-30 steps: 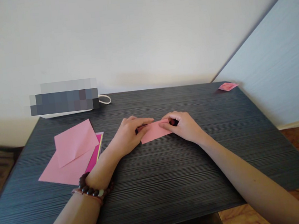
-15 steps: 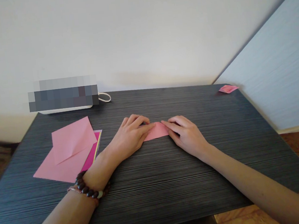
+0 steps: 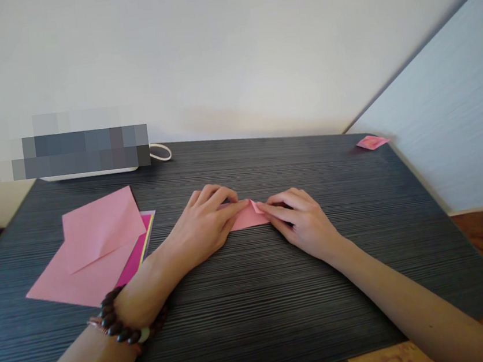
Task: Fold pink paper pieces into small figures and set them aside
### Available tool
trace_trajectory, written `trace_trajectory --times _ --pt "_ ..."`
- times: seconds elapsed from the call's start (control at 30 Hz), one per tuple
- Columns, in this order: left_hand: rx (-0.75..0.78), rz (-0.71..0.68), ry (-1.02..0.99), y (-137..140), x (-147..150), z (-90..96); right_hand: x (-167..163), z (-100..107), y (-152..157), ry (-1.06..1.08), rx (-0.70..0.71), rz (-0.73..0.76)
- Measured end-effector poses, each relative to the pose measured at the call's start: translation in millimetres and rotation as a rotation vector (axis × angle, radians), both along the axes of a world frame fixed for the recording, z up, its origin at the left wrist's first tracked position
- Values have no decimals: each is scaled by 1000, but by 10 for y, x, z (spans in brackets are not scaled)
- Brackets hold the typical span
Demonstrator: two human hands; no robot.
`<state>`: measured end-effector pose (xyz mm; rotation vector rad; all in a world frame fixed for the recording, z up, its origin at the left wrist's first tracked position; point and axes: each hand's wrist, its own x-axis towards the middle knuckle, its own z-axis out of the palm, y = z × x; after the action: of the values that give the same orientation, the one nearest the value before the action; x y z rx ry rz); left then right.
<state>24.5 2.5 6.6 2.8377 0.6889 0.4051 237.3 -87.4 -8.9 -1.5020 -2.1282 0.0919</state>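
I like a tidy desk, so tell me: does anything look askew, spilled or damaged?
No spill or tear shows. The pink sheets at left lie askew over magenta paper, their edges unaligned; pixelation hides most of the white object behind them.

Across the dark table, an open lane is running beyond the left hand and right hand, with the wall bounding it on the far side, a pixelated object and a white loop blocking the far left, and a small folded pink piece occupying the far right corner. Both hands are barring the middle around the pink strip, and loose sheets are crowding the left. Free surface is spreading between the forearms and right of the right one.
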Motion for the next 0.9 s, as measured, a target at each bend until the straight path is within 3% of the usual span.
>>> trace_trajectory --times 0.23,0.47,0.9 --pt "-17 -3 -10 10 -24 -7 -8 73 -33 -102 -11 78" --pt "4 -13 -12 10 -23 29 -50 90 -56 -175 -1 65" --pt "56 -38 49 24 -51 57 -43 71 -51 -171 -57 77"
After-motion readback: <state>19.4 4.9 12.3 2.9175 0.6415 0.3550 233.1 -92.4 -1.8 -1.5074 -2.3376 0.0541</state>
